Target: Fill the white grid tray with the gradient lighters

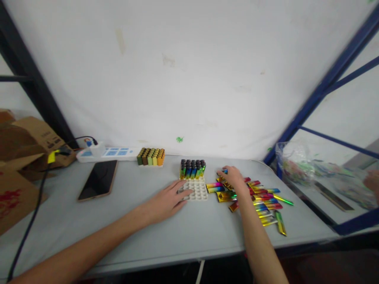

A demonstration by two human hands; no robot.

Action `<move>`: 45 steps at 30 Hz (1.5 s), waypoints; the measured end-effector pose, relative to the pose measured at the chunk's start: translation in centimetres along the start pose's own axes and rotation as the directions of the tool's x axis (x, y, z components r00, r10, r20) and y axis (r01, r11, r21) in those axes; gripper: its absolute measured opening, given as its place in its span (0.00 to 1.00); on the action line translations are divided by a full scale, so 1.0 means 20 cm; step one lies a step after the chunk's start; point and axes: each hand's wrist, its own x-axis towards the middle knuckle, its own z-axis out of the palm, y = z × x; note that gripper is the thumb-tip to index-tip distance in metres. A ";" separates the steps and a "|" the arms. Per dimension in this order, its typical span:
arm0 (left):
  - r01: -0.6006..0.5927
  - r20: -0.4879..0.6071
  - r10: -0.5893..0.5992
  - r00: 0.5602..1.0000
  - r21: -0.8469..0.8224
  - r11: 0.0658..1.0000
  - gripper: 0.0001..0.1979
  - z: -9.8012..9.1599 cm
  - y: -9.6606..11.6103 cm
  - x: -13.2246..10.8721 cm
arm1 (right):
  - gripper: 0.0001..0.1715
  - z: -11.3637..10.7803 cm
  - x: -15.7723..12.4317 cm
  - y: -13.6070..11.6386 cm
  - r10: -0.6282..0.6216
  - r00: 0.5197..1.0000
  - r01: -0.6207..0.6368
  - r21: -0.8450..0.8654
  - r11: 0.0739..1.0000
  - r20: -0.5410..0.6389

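My left hand [168, 199] lies over the left edge of a white grid tray [201, 191], fingers stretched and slightly apart. In the tray's back rows stand several shiny green, blue and gold lighters [193, 170] with black tops. The front rows show bare holes. Off to the right, my right hand [233, 177] reaches to the back of a loose pile of shiny multicoloured lighter-shaped pieces [263, 197]. Its fingers are closed around one small lighter [222, 172] with blue and gold on it, partly hidden by the hand.
A second block of green, yellow and orange lighters [151, 157] stands by the wall. Left of it are a power strip [121, 153], a phone [99, 179] and cardboard boxes [20, 177] with a black cable. A blue metal frame [314, 102] and plastic bags [296, 161] are at right.
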 end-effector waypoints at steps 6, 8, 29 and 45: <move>0.005 -0.006 -0.005 1.000 0.001 1.000 0.20 -0.01 0.01 0.01 | 0.29 -0.02 -0.01 -0.04 -0.096 0.985 0.118 0.153 0.981 -0.141; -0.001 -0.016 0.001 1.000 -0.001 1.000 0.20 -0.01 0.01 0.00 | 0.27 -0.03 -0.01 -0.05 -0.144 0.970 0.188 0.225 0.956 -0.197; 0.002 -0.048 -0.003 0.999 -0.015 1.000 0.19 0.00 0.01 0.00 | 0.15 -0.10 -0.14 -0.34 -0.358 0.873 0.484 0.664 0.570 -0.330; -0.005 -0.038 0.005 0.999 -0.013 1.000 0.20 0.00 0.00 0.00 | 0.13 -0.12 -0.13 -0.32 -0.384 0.884 0.462 0.628 0.626 -0.268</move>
